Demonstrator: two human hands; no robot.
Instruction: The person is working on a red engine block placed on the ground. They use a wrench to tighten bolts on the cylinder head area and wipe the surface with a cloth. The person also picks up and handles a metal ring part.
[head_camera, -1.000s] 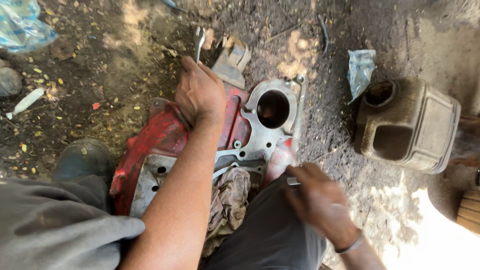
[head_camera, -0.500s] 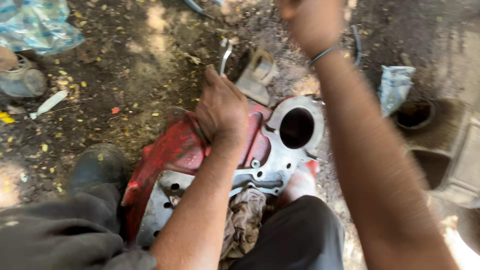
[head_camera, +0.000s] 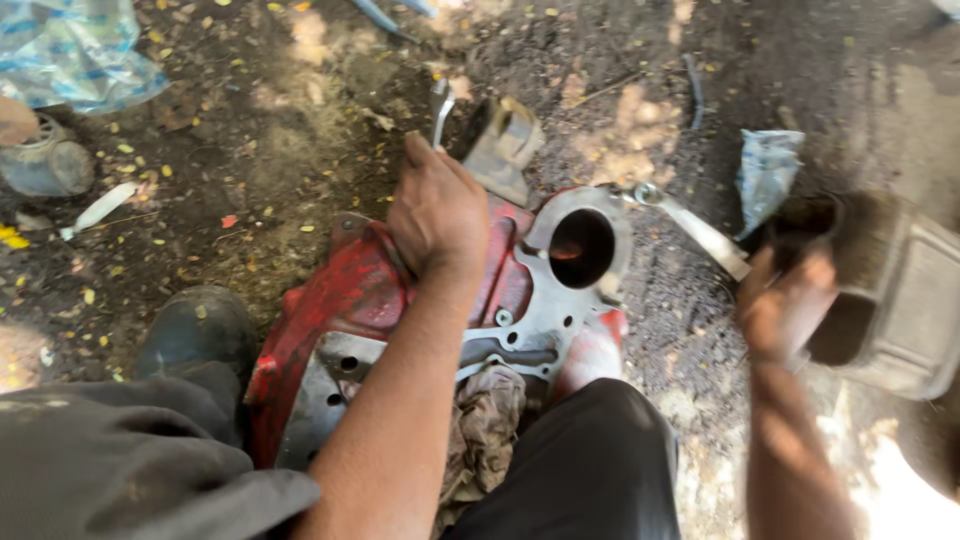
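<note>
Pressing down on the red casing, the left hand lay flat and spread over its upper edge, fingers splayed toward the dirt ground rather than curled round anything. The casing sat on the ground between the person's knees, a grey gasket face turned upward with a large round bore at its right end. It looked like cast metal, heavy and stiff, with oily patches that I judged would be slippery; the thick outer rim or the lip of the bore seemed the surest places to grip. A dirty rag was tucked under its near edge, soft and limp by comparison.

Off to the right, the right hand was blurred with motion against the grey cylinder block, at its open dark mouth; I could not tell whether the fingers had closed on it or only touched it. That block also looked like a heavy casting, hollow, and I could see nothing inside its opening but shadow.

Just beyond the bore a spanner lay on the ground, one end touching the casing's rim. Another spanner stood just past the left fingertips, beside a small metal bracket. A crumpled plastic bag lay near the block, a larger blue one at the far left corner of the view, with a small round tin below it whose contents I could not make out.
</note>
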